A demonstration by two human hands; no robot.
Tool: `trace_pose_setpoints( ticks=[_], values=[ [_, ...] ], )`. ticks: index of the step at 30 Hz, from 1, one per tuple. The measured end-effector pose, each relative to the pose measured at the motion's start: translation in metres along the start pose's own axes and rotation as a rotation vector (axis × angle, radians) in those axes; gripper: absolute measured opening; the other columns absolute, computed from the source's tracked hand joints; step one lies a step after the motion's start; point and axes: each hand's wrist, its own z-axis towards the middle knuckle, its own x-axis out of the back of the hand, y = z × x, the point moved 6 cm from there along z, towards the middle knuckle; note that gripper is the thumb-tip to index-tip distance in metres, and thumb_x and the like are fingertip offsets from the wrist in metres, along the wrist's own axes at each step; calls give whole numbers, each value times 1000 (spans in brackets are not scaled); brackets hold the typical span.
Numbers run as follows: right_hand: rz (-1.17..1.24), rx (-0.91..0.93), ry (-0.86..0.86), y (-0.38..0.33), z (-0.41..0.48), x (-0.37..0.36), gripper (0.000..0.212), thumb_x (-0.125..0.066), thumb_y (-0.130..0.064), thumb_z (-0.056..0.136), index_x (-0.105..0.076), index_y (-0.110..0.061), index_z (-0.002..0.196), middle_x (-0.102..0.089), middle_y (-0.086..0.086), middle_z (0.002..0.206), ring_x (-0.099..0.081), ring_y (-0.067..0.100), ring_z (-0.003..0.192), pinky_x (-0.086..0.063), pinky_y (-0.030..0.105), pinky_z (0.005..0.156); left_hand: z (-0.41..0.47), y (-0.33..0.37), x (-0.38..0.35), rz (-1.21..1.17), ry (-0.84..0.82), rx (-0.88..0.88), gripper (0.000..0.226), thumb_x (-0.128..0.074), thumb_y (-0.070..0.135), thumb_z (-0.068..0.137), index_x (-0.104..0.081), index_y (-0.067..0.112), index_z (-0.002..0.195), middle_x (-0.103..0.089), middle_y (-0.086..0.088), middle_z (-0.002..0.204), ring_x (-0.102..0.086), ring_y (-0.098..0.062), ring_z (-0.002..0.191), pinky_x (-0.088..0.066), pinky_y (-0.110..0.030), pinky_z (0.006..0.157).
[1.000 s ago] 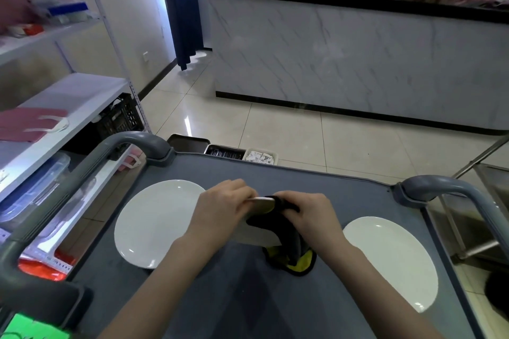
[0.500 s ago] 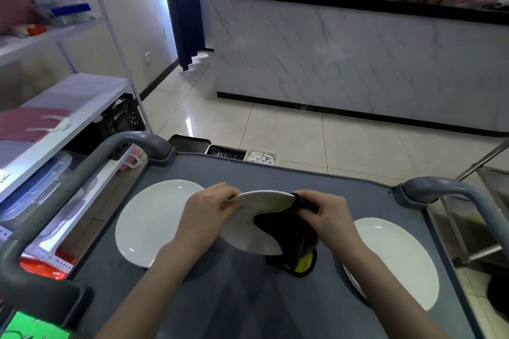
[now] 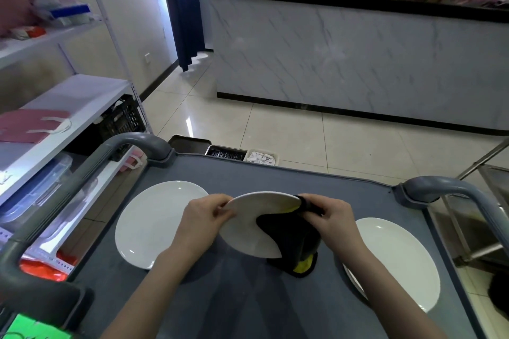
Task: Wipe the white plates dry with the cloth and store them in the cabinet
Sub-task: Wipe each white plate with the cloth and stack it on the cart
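- Round white ceramic plate [image 3: 248, 231]: held tilted over the middle of the grey cart top [image 3: 220, 297], left rim pinched by the left hand [image 3: 205, 217].
- Black-and-yellow cloth [image 3: 292, 239]: clutched against its right rim by the right hand [image 3: 330, 217].
- Left-edge plate [image 3: 154, 223], right-edge plate [image 3: 396, 261]: laid flat.

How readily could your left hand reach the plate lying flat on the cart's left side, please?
Probably yes: the left hand sits beside that flat plate with nothing between, though it grips the held plate and must release first.

held plate [image 3: 248, 228] between two plates [image 3: 157, 223] [image 3: 396, 264], on cart [image 3: 248, 305]
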Motion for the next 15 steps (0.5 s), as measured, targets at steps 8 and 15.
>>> trace_pose_setpoints(
  ticks=[8, 15],
  values=[
    [-402, 79, -64, -18, 2, -25, 29, -63, -11, 82, -72, -30, 102, -75, -8, 91, -67, 18, 87, -51, 34, 77, -2, 64, -9, 326, 41, -378, 4, -74, 15, 83, -76, 18, 83, -66, 0, 75, -63, -23, 71, -50, -39, 57],
    [-100, 40, 22, -5, -2, -13, 33, -68, 0, 79, -75, -28, 96, -73, -19, 85, -67, 0, 84, -53, 27, 77, 1, 27, 0, 119, 6, -183, 8, -74, 16, 85, -73, 20, 92, -69, 8, 86, -63, -15, 81, -48, -32, 73]
  ],
)
